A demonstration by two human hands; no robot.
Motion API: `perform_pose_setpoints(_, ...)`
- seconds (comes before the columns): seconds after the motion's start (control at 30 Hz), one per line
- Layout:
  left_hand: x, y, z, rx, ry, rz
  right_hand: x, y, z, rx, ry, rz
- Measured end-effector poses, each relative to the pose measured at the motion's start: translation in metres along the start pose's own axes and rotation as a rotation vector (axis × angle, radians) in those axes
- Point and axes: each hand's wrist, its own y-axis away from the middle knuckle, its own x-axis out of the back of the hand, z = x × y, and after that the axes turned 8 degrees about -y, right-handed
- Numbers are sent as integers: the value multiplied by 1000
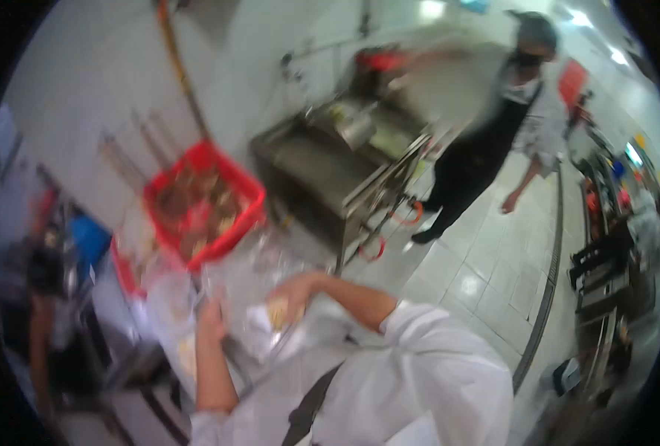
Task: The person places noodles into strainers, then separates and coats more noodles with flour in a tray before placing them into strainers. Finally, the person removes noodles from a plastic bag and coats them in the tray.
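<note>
While the person's two hands work low over clear plastic (240,276) at the near side, the right hand (296,293) has its fingers closed around a pale yellowish piece (278,315), which sits at the fingertips, over the plastic. The left hand (211,321), blurred, is just left of it, its fingers bent toward the plastic; whether it grips anything, I cannot tell. Just beyond the hands and to the left stands a red basket (226,241), tilted in view, with brownish and pale things inside, too blurred to name. Another red container (124,271) shows lower down, on its left. A yellowish pole (178,67) rises behind the basket, against the white wall (84,89). Farther off, right of the basket, is a steel table (289,167) bearing a metal pan (356,128). To the right of that table, a co-worker (486,149) in a dark apron, cap and mask stands on the tiled floor (478,286), one arm hanging down and the other stretched left over the table. A dark drain (545,305) runs along the floor at the right, and beyond it another person (646,227) is near the benches. At the far left, a blue thing (89,238) is near another person's arm (40,342), both blurred.
</note>
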Motion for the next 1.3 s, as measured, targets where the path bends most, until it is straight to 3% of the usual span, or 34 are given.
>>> perform_pose_setpoints(0.03,-16,14,23,14,96,10,11,-11,19,-79,-41,51)
perform_pose_setpoints(0.07,40,-16,2,-297,-503,12,16,-15,29,-40,-46,107)
perform_pose_setpoints(0.1,17,1,28,-110,-178,20,34,-31,67,521,420,87)
perform_pose_setpoints(0.13,-10,21,43,-78,-79,91,9,-12,10,93,105,238)
perform_pose_setpoints(0.17,-30,30,54,-83,14,143,10,-16,9,44,-9,208)
perform_pose_setpoints(0.23,-31,35,58,-257,107,126,12,-22,17,67,25,275)
perform_pose_setpoints(0.3,-12,42,70,-294,128,208,14,-19,16,149,497,433)
perform_pose_setpoints(0.33,-10,50,78,-342,142,234,6,-11,1,151,501,420)
perform_pose_setpoints(0.37,-8,58,88,-339,142,250,2,-4,-13,30,533,541)
perform_pose_setpoints(0.4,-6,71,101,-484,32,362,-3,4,-27,-95,566,663)
perform_pose_setpoints(0.5,27,108,141,-839,-74,636,-11,23,-59,-149,767,705)
perform_pose_setpoints(0.53,34,113,148,-839,-76,641,-9,28,-65,-146,767,700)
perform_pose_setpoints(0.6,48,119,163,-1139,-87,861,-5,33,-76,-45,813,731)
perform_pose_setpoints(0.63,63,115,164,-1142,-90,871,-9,34,-90,-39,814,722)
perform_pose_setpoints(0.7,115,87,148,-573,-600,1241,-17,34,-113,-83,765,690)
perform_pose_setpoints(0.77,184,42,107,-298,-1064,942,-14,27,-100,18,681,714)
perform_pose_setpoints(0.8,162,41,72,-274,-1446,1067,-14,24,-99,12,585,725)
perform_pose_setpoints(0.83,109,55,60,-29,-1587,977,-10,22,-99,10,497,741)
perform_pose_setpoints(0.87,89,60,32,-441,-1779,741,-2,20,-90,14,506,749)
perform_pose_setpoints(0.9,39,78,17,-584,-1595,674,7,17,-69,-9,532,771)
perform_pose_setpoints(0.93,24,74,-17,-440,-1519,583,13,12,-48,-34,556,785)
perform_pose_setpoints(0.97,12,71,-34,-313,-1470,248,14,4,-28,-37,559,768)
perform_pose_setpoints(1.03,-4,75,-72,-505,-1703,58,2,-13,2,-73,969,672)
perform_pose_setpoints(1.07,-4,68,-81,-488,-1704,93,-18,-23,2,-243,955,674)
perform_pose_setpoints(1.13,9,50,-84,-126,-1596,-69,-35,-37,13,-288,953,731)
perform_pose_setpoints(1.17,26,45,-85,-127,-1593,-33,-39,-42,18,-357,937,816)
perform_pose_setpoints(1.23,54,36,-83,-596,-1455,199,-39,-45,28,-341,978,821)
perform_pose_setpoints(1.27,56,62,-45,-828,-1292,462,-36,-46,28,-345,994,851)
perform_pose_setpoints(1.3,75,71,-13,-665,-1164,653,-35,-46,27,-328,1005,844)
